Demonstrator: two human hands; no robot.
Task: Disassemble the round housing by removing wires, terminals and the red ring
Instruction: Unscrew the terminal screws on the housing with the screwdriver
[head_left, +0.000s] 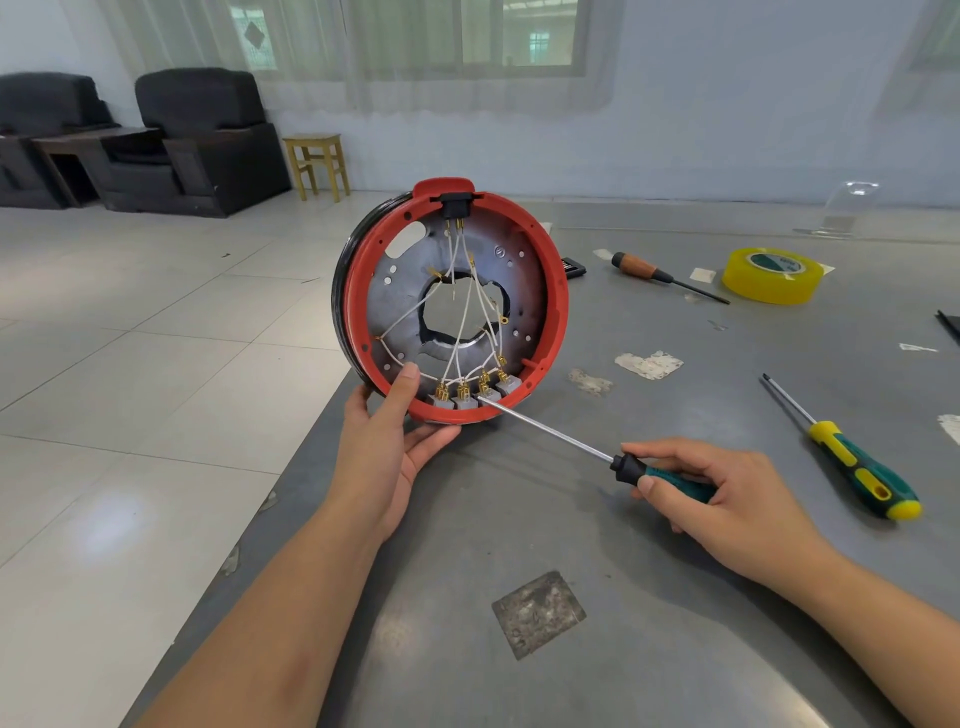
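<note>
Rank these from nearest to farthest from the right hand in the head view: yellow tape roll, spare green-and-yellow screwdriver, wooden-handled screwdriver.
From the right hand:
1. Spare green-and-yellow screwdriver, lying just to its right.
2. Wooden-handled screwdriver, farther back on the table.
3. Yellow tape roll, back right, beyond that screwdriver's tip.

Three screwdrivers (670, 470), one tape roll (772, 275), one round housing (451, 301), four grey terminals (474, 395).
</note>
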